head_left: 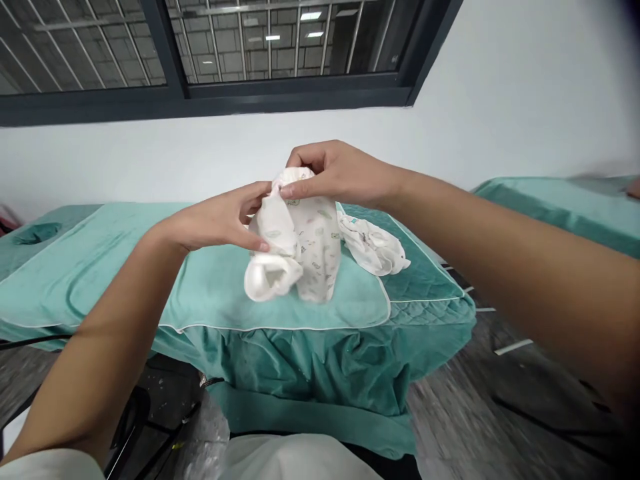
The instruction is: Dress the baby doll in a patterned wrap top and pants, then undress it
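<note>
Both hands hold a small white baby garment with a faint printed pattern, raised above the green-covered bed. My left hand grips its left side, thumb in front and fingers partly hidden behind the cloth. A rolled tubular end with a round opening hangs below that thumb. At the top edge, my right hand pinches the fabric between thumb and fingers. Just to the right, a second crumpled white printed cloth item lies on the bed; its exact kind is unclear.
A light green sheet covers much of the bed, over a darker quilted cover. Another green-covered bed stands at the right. Behind are a white wall and a dark-framed window. Cables and metal legs show on the floor.
</note>
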Available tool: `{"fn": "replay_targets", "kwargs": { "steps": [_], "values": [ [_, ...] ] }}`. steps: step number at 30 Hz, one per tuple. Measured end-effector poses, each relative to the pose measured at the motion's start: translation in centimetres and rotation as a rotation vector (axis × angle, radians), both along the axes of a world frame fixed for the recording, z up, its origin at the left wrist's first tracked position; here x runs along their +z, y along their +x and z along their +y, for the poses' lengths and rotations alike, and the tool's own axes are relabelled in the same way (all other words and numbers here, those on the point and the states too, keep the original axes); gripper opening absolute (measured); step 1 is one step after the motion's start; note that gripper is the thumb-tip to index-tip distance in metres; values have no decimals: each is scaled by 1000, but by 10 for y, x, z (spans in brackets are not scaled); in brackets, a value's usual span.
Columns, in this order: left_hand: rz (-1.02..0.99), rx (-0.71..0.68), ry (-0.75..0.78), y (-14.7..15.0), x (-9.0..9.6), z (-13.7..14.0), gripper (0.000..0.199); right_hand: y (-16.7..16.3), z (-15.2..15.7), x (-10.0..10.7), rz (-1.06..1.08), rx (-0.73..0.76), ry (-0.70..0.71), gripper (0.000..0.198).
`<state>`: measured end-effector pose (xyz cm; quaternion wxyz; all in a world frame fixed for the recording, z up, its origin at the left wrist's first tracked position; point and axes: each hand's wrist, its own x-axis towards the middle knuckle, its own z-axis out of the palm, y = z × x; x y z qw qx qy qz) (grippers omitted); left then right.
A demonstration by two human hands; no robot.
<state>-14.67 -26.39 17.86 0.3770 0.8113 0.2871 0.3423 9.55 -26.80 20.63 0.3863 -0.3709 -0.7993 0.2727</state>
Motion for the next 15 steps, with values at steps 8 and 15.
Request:
{"fn": "replay_targets", "kwargs": {
  "steps": [8, 15],
  "values": [
    [-12, -131, -196, 26, -19, 8, 35, 12, -2, -10, -117, 195, -77, 29],
    [220, 42, -111, 19, -21, 25, 33, 47, 18, -28, -361, 135, -54, 38]
  ]
}}
